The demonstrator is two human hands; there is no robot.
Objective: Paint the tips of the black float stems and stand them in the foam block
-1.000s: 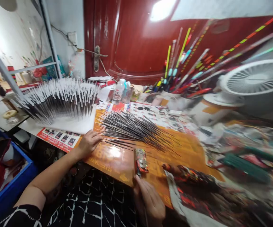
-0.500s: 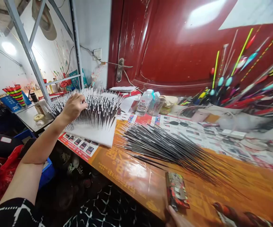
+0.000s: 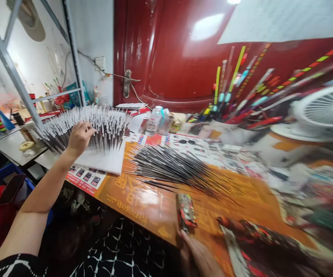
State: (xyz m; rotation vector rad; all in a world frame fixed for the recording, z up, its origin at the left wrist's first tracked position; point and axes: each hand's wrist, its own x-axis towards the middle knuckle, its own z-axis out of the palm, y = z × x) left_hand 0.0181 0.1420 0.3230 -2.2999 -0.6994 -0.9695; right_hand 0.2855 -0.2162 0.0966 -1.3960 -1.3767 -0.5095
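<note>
My left hand [image 3: 81, 137] is closed in a pinch among many thin dark fishing floats [image 3: 109, 134] with white tips, which stand upright in a white foam slab [image 3: 109, 165]. What its fingertips hold is too small to make out. At the bottom edge my right hand [image 3: 199, 252] is blurred and partly cut off. It lies against the near end of a paint-smeared rectangular block [image 3: 187, 211], and its grip is unclear. Between the hands and farther back, a heap of loose dark thin sticks [image 3: 166, 165] lies on the orange-covered table [image 3: 137, 207].
A clear bottle [image 3: 154, 121] stands behind the heap. Finished colourful floats [image 3: 227, 96] rise at the back right, near a white fan [image 3: 328, 107]. A paint-stained dark bundle [image 3: 258, 238] lies at the front right. A metal frame [image 3: 74, 54] rises at the left.
The view has turned to the right, so everything sits farther left and the fan has come in. My left hand stays among the upright floats, and my right hand stays by the block.
</note>
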